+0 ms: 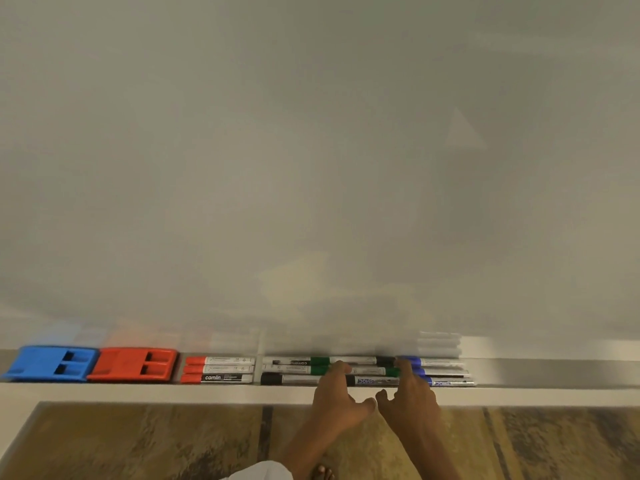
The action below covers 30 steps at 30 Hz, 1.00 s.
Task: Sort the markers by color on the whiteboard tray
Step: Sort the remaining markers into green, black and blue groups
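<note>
Reds [217, 369] & blues [437, 372] look sorted on the tray [554, 374], so you're on the mixed green/black bunch [311, 370] in the mid: left hand [335, 393] & right hand [408, 396] touch it w/ bent fingers, grip can't tell; next pull blacks apart from greens.

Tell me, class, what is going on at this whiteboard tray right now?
A person is sorting markers on the whiteboard tray. The left hand and right hand both reach into the mixed green and black markers. Three red markers already lie together, beside a red eraser and blue eraser; blue markers lie right.
</note>
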### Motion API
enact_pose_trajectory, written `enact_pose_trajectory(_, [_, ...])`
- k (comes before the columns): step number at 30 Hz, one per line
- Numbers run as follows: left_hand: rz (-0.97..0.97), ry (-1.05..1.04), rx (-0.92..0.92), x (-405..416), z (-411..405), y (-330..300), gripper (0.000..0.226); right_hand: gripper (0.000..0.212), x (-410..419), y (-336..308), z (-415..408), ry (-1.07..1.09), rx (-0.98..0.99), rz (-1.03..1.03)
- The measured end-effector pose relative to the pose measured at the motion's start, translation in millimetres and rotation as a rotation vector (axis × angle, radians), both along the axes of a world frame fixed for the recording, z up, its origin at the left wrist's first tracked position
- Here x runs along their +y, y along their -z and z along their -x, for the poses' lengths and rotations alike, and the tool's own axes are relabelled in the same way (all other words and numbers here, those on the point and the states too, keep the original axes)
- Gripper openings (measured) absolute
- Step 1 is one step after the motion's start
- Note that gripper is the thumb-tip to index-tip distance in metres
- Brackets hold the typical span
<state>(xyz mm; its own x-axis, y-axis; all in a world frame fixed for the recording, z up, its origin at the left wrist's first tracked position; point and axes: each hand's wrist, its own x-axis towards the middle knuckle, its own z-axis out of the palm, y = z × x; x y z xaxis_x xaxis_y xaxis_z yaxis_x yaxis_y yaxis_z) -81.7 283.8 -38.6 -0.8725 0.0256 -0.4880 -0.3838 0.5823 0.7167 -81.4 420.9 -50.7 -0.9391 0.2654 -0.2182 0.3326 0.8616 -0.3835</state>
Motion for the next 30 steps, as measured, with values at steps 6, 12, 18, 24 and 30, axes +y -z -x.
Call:
enact_pose_trajectory(6, [-0.016,-0.025,-0.029,-1.8,1.9,6.9,0.067,0.064,-1.5,-7.2,4.8,-0.012,-0.038,-0.003])
enact_pose_trajectory(12, [-0.034,-0.034,-0.055,-2.4,3.8,7.7,0.067,0.064,-1.3,-10.6,1.2,0.0,-0.044,0.033])
enact_pose_trajectory(18, [-0.048,-0.027,-0.077,-1.7,5.6,7.9,0.071,0.067,0.0,-3.9,1.9,0.062,-0.019,0.123])
enact_pose_trajectory(24, [-0.055,-0.03,-0.102,0.2,7.1,8.8,0.083,0.052,0.2,-8.0,5.6,0.17,0.051,0.29])
enact_pose_trajectory(30, [-0.052,-0.052,-0.091,1.6,10.2,9.6,0.082,0.043,2.0,-12.4,11.5,0.42,0.047,0.558])
